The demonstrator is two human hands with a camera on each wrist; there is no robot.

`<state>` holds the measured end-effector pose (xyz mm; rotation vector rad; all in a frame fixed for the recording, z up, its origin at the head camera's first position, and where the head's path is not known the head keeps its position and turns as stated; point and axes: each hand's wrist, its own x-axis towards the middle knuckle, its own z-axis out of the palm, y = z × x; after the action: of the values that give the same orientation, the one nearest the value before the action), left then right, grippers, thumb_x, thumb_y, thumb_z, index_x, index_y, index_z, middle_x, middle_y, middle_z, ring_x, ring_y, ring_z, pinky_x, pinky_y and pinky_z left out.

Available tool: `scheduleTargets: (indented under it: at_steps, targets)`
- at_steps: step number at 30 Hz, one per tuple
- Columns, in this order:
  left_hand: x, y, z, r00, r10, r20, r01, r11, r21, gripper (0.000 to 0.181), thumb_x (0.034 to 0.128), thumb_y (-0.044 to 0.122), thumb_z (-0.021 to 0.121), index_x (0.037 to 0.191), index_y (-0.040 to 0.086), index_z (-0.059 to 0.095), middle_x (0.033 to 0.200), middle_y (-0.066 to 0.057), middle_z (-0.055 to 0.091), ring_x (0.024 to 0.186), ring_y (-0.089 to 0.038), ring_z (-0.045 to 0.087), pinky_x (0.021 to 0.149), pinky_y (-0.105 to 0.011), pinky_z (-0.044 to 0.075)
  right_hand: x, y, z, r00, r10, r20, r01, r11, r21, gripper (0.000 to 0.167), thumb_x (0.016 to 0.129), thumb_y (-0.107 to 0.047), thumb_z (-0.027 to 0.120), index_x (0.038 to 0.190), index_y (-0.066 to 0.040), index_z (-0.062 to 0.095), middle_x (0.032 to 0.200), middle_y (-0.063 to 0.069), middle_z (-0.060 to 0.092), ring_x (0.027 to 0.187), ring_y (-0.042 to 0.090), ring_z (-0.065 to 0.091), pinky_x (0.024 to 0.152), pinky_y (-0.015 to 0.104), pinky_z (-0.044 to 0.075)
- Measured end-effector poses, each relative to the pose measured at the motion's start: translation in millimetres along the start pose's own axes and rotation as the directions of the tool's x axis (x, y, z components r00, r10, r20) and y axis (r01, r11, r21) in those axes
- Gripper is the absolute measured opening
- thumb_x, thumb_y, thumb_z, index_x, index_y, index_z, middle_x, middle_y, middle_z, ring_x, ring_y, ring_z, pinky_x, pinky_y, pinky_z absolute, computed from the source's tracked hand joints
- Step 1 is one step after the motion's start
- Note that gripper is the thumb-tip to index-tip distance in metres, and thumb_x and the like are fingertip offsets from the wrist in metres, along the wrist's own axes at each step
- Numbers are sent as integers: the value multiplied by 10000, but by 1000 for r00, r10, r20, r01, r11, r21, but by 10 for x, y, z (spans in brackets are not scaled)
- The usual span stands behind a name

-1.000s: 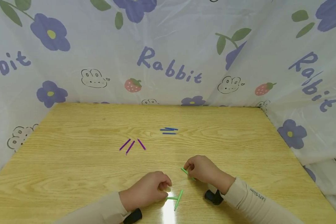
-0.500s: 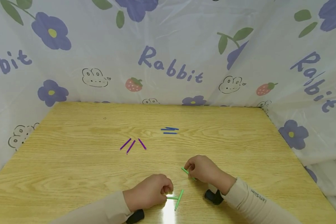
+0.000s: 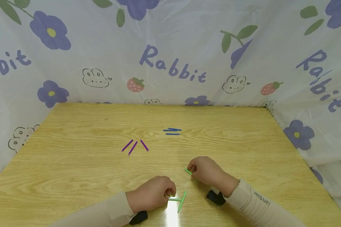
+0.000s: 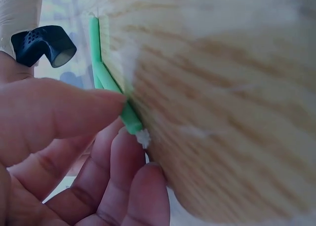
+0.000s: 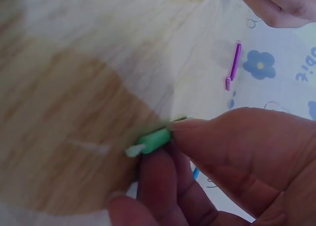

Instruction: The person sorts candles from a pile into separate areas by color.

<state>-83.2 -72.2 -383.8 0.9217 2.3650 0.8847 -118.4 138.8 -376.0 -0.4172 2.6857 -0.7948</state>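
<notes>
Near the table's front, my left hand [image 3: 152, 194] pinches one end of a thin green candle [image 3: 175, 199] between thumb and fingers. In the left wrist view a white wick-like tuft [image 4: 143, 137] sticks out at that end. The candle's other end meets a second green candle [image 3: 182, 201], which lies crosswise, making a T. Farther back and to the right, my right hand [image 3: 207, 170] pinches a third green candle [image 3: 188, 171] close to the table. Its white-tipped end [image 5: 154, 140] shows in the right wrist view; the fingers hide much of it.
Purple candles [image 3: 133, 148] lie fanned out left of centre on the wooden table [image 3: 74, 151]. Blue ones [image 3: 172, 134] lie almost parallel farther back. A printed curtain [image 3: 116, 56] hangs behind the table and along its sides.
My left hand has shifted slightly right along its candle. The near end of the right hand's candle, visible before, is now hidden by the hand. Purple and blue candles stay put.
</notes>
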Motion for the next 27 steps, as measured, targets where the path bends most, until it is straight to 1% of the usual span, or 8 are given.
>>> scheduleTargets:
  at_steps: [6,9,12,16,20,23,27]
  targets:
    - [10,15,-3,1000,-9,12,8,1000,30,302,727,-182,603,837,91,671,751,102,530,682,0,429,641,-181,434,1,-20,-17,1000,-12,11,12,1000,-18,255,763,113,618,922,-57,721,880,35,684,683,131,515,570,249,402]
    - [14,13,-2,1000,4,9,-5,998,56,294,725,-179,608,822,91,671,739,100,535,672,-1,432,634,-181,432,-1,-23,-26,1000,-5,23,5,1000,-12,263,759,113,608,927,-54,720,884,41,685,679,133,513,563,246,399]
    - [15,12,3,1000,11,6,-11,997,78,287,719,-174,618,809,94,668,730,99,533,667,-2,430,627,-182,429,-2,-16,-36,1000,-5,22,5,1000,-8,259,752,107,609,925,-52,719,878,44,682,700,135,535,576,253,419]
    - [20,4,17,1000,13,2,-13,996,90,283,709,-170,632,807,94,662,733,97,528,672,-6,429,624,-187,426,2,16,-44,1000,6,5,-6,1000,-10,248,755,88,621,930,-55,723,871,36,675,743,136,567,611,276,456]
    - [24,-1,22,1000,18,-4,-17,996,93,279,704,-168,639,798,94,654,725,92,518,669,-13,422,619,-192,421,13,65,-52,1000,17,-23,-17,1000,-12,243,759,71,635,935,-67,730,856,17,669,745,121,562,634,285,468]
    - [21,9,18,1000,4,2,-4,996,85,275,710,-165,641,798,95,655,722,94,517,665,-11,425,618,-190,422,18,96,-73,999,23,-46,-24,1000,-8,241,755,61,642,934,-72,732,832,8,658,727,114,544,634,279,461]
    - [21,25,8,1000,-21,19,20,997,69,260,738,-153,647,811,96,661,731,100,524,661,-8,432,620,-187,428,20,121,-127,997,43,-67,-42,999,20,246,759,55,635,952,-63,730,814,13,640,713,122,528,620,270,451]
